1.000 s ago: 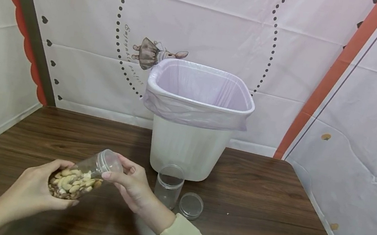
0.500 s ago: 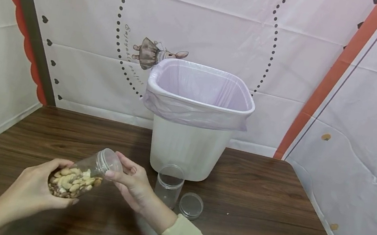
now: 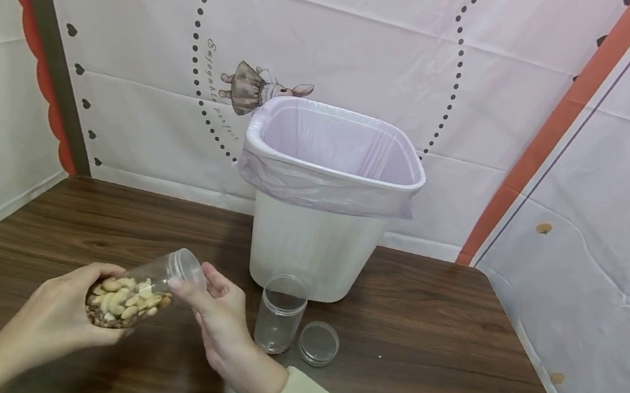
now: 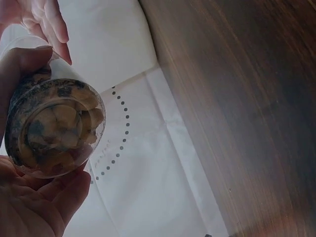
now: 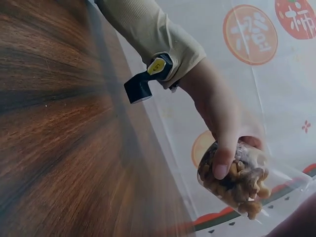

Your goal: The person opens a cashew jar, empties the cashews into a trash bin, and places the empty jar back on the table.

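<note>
My left hand [image 3: 63, 301] grips the lower body of a clear plastic jar [image 3: 151, 270], tilted with its top up and to the right. Pale, curved nuts [image 3: 125, 300] fill roughly its lower half, with darker bits at the bottom. On the jar's top end sits a clear screw lid [image 3: 190, 271]. My right hand [image 3: 227, 320] holds this lid, thumb on the near side and fingers on the far side. The left wrist view looks at the jar's round base [image 4: 54, 128]. In the right wrist view the left thumb [image 5: 224, 158] lies along the jar.
Right of my hands stands a second clear jar [image 3: 278, 325], uncovered, beside a loose clear lid [image 3: 319, 344]. Behind them is a white bin [image 3: 313, 244] lined with a lilac bag [image 3: 322, 191]. Tiny crumbs [image 3: 380, 357] dot the brown table [image 3: 450, 355]; printed cloth walls surround it.
My right hand has turned slightly about the lid, its fingertips shifting a little right and down. The left hand and the jar stay nearly in place.
</note>
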The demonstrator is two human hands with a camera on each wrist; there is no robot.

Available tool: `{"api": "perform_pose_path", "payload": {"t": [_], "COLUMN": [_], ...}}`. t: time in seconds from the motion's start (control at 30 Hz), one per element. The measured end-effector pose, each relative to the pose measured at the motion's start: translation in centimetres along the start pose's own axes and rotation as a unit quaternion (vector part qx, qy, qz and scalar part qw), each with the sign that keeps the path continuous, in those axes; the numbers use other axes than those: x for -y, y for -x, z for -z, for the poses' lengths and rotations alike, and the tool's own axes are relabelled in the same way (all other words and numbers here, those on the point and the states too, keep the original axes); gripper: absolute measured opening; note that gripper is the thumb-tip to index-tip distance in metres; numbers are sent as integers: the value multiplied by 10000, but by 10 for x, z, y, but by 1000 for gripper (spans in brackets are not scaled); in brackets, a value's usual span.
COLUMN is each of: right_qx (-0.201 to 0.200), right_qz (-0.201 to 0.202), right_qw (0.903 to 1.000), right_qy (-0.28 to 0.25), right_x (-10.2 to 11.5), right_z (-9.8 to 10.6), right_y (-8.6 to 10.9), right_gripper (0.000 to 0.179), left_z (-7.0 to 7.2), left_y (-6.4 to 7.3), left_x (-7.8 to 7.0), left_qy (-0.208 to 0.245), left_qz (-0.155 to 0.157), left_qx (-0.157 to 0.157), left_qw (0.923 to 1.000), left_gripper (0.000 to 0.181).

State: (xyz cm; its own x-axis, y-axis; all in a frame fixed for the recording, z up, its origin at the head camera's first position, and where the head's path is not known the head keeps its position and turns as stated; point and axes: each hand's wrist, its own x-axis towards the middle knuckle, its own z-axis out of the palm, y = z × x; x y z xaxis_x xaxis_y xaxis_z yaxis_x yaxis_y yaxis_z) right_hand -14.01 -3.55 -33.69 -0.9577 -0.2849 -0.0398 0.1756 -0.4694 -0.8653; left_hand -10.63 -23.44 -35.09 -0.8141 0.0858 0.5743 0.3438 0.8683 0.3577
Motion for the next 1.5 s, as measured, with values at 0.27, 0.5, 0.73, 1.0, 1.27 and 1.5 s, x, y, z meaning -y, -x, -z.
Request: {"api": "perform_pose_path", "payload": {"t": [0.27, 0.5, 0.73, 1.0, 1.27, 1.5], "right_qx": [-316, -197, 290, 822, 1031, 972], "right_qz": [49, 104, 145, 106, 127, 112], "right_qw": [9991, 9997, 9994, 9963, 9945, 9951], "right_qy": [260, 112, -129, -207, -155, -106], "right_x": [-2, -3, -3, 1, 5, 4], "right_z": [-3, -1, 4, 10, 15, 17], "right_y": [-2, -4, -8, -12, -15, -15], "right_gripper": [70, 64, 64, 63, 62, 63], "left_z": [-1, -2, 0, 4, 5, 8], "left_y": [0, 0, 0, 0, 2, 4], "left_x": [-2, -2, 2, 3, 7, 8], "left_qy": [-201, -187, 137, 418, 436, 297], "left_qz": [-121, -139, -42, 265, 337, 441], "left_qx": [-114, -115, 56, 480, 633, 596], "left_qw": [9997, 9997, 9999, 9976, 9965, 9968], "left_gripper": [75, 75, 76, 78, 79, 78]}}
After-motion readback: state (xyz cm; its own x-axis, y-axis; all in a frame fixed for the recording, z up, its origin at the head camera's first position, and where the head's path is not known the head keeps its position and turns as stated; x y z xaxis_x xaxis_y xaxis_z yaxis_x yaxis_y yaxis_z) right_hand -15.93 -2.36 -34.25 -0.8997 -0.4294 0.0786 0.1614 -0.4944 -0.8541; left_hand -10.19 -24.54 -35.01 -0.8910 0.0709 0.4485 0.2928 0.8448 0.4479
